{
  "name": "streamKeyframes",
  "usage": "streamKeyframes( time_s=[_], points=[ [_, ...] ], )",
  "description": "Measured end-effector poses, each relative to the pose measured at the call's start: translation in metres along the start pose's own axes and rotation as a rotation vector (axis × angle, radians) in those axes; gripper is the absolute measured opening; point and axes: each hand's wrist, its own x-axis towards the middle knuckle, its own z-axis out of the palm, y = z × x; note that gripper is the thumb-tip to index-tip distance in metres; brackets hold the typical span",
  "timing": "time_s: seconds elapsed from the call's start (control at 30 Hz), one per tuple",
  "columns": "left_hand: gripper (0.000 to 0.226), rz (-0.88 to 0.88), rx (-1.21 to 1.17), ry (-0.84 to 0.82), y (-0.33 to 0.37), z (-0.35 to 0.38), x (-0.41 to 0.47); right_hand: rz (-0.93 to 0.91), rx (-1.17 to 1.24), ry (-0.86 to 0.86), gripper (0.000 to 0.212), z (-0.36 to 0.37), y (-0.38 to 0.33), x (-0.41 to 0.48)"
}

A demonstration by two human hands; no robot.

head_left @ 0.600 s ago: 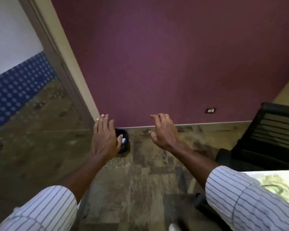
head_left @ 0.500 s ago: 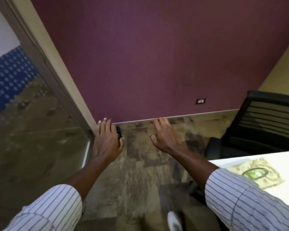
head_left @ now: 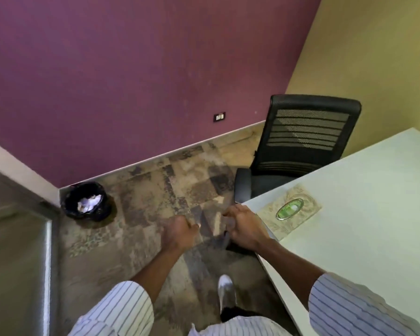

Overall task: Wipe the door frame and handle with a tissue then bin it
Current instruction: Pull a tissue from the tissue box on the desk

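Head view, sole camera. Item: bin, small, black-lined, on the floor at the lower left of the frame, in the corner where the purple wall meets the pale door frame. Contents: crumpled white tissue, lying inside near the rim. Item: left hand, lower centre, over bare floor, well apart from the bin; fingers curled into a loose fist, nothing visible in them. Item: right hand, just right of the left one, beside the near corner of the desk; fingers likewise curled inward, and whether they pinch anything cannot be told through the blur. Item: tissue box, patterned, on the desk at centre right. Item: black mesh chair, upper right, pushed toward the desk. Change noted: half a second earlier both hands were flat and spread close above the bin, which was largely hidden behind the left hand; now the view has swung right, the bin stands uncovered with the tissue in it, and both hands are drawn back and closed. Assessment: the binning step looks done, with the hands empty as far as visible, so the task appears essentially complete; the door handle is out of frame, so the wiping cannot be checked here.
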Motion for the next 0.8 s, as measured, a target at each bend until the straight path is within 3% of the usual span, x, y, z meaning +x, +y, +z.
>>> streamKeyframes(
  time_s=[0.3,0.47,0.63,0.8],
  points=[
    [0.043,0.110,-0.038,-0.238,0.107,0.107,0.038,0.293,0.051,0.152,0.017,-0.025,0.114,-0.002],
    [0.039,0.013,-0.105,-0.379,0.132,0.157,0.060,0.549,0.002,0.277,0.016,-0.042,0.166,0.001],
    [0.037,-0.137,-0.318,-0.445,0.139,0.192,0.062,0.635,-0.055,0.233,0.016,-0.051,0.207,0.014],
    [0.058,-0.203,-0.352,-0.502,0.148,0.214,0.055,0.594,-0.147,0.128,0.019,-0.050,0.223,0.027]
  ],
)
